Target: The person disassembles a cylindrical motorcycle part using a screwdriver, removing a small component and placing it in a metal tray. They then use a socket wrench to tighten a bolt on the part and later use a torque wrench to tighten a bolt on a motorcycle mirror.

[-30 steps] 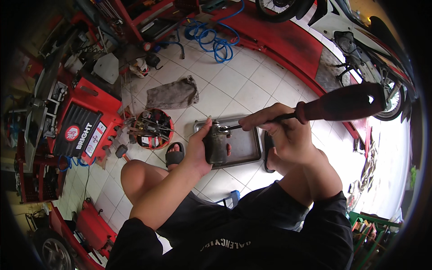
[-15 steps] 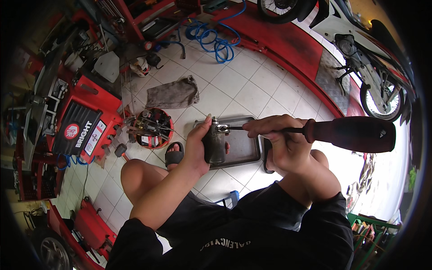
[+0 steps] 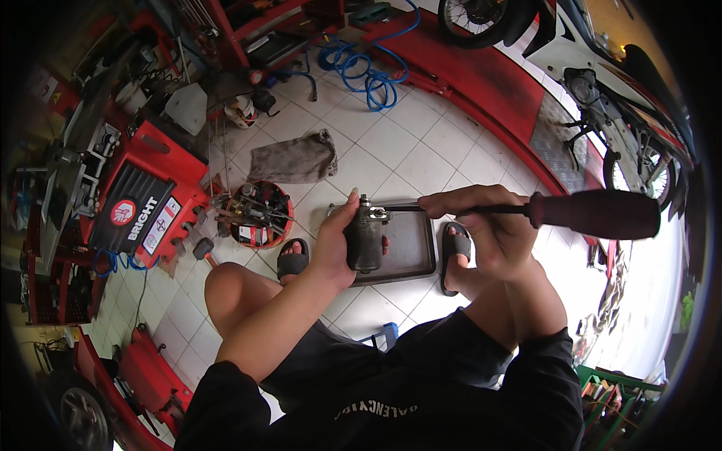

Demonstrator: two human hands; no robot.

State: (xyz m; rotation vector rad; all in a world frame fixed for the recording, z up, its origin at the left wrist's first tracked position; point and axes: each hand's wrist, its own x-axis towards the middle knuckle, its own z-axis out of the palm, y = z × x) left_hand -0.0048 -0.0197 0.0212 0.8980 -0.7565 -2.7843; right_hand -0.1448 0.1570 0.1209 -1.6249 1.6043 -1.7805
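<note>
My left hand (image 3: 336,244) is wrapped around a small dark cylindrical motor (image 3: 366,244), holding it upright above a grey metal tray (image 3: 423,272). A short shaft stands at its top end, and a shiny metal fitting (image 3: 378,214) juts from its side near that end. My right hand (image 3: 489,225) grips a long screwdriver (image 3: 594,214) by its dark shaft, fingers closed just ahead of the thick dark red handle. The screwdriver lies nearly level, its tip end at the fitting. Whether the tip touches the fitting I cannot tell.
A red bucket (image 3: 286,229) of tools and a grimy grey cloth (image 3: 293,158) rest on the tiles. Nearby is a hammer (image 3: 204,249). Beyond lie a coiled blue hose (image 3: 368,75) and a red lift platform (image 3: 466,68) with a motorcycle (image 3: 594,98). A red machine (image 3: 143,195) stands left.
My right hand and the screwdriver have shifted slightly right, the handle rising a little in the picture. The motor has moved slightly right in my left hand.
</note>
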